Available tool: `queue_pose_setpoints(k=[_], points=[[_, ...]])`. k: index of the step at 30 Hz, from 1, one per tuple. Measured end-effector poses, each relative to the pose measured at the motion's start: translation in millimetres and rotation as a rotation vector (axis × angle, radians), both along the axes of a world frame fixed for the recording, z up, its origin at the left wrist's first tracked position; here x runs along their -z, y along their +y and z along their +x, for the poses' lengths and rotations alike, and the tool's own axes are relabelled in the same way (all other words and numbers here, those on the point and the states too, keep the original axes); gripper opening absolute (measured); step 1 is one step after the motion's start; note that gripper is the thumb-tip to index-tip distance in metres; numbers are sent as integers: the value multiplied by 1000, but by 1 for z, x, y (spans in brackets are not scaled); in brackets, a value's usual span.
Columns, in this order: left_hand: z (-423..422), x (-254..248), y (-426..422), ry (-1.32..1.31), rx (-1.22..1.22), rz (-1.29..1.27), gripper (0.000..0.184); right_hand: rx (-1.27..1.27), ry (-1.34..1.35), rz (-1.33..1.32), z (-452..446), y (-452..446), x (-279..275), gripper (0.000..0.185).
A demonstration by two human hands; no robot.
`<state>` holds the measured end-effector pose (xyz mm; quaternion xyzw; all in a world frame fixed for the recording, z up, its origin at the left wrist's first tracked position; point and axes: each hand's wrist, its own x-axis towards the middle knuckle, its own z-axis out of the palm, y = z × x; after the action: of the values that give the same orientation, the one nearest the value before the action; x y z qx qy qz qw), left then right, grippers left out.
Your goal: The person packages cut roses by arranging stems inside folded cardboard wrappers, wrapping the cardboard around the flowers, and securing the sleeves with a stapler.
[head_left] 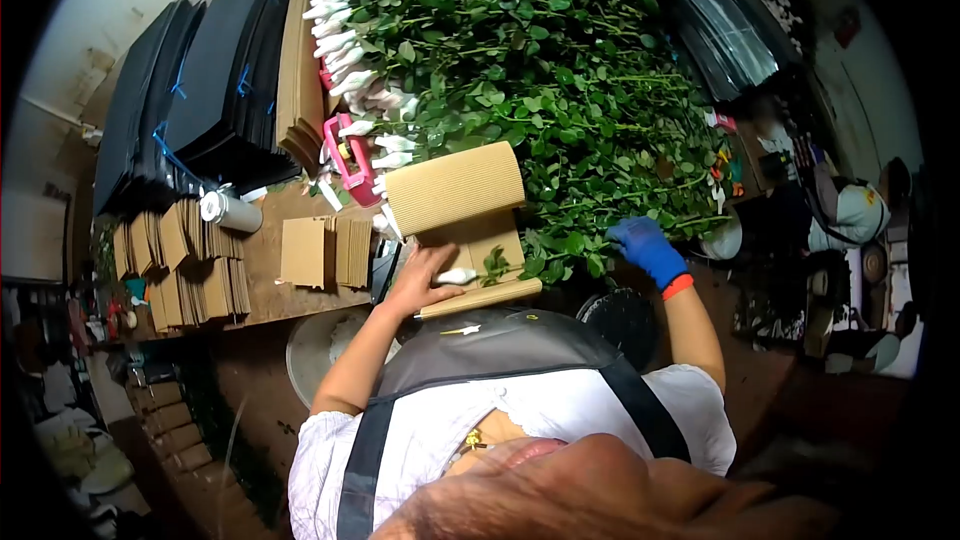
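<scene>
The bare left hand (424, 278) lies flat, fingers loosely spread, on a corrugated cardboard sheet (455, 190) along the near edge of the surface (262, 292), its thumb just beside a white-covered flower head (457, 277) lying on the sheet. The blue-gloved right hand (650, 252) is partly curled at the near side of the heaped leafy stems (570, 125); whether it grips one cannot be told. A pink frame (334, 152) lies beyond the sheet, toward the surface's left end.

Text: none readable | labels, brands: none readable | numbers: none readable
</scene>
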<state>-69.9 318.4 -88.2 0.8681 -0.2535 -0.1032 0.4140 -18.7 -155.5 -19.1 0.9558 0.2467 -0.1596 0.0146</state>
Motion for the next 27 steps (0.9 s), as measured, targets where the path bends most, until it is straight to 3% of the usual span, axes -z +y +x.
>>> queue_pose_setpoints(k=[1,4,8,10,12,15,18,21,25,27], points=[[-4,8,0,-46,-19,70,50,3,17,24,-3,0,8,17],[-4,18,1,-120,16,62,38,32,-68,-225,15,25,-13,23],[-2,-12,-12,-26,19,95,37,20,-554,501,104,100,-26,35],[3,-5,-8,-27,105,156,35,-50,-814,606,150,138,-10,38],[4,-7,-8,44,109,189,36,-39,-847,443,181,150,33,37],[4,-9,-5,50,107,179,32,305,-153,251,193,167,-4,40],[0,-10,-6,44,71,204,35,-54,-726,698,148,139,-51,45],[-3,1,-4,-5,31,162,31,-89,-667,509,84,100,-87,48],[-2,7,-4,-49,-43,52,88,-47,-307,459,32,29,-57,42],[-5,10,0,104,-152,81,97,0,-112,310,16,0,-22,40]])
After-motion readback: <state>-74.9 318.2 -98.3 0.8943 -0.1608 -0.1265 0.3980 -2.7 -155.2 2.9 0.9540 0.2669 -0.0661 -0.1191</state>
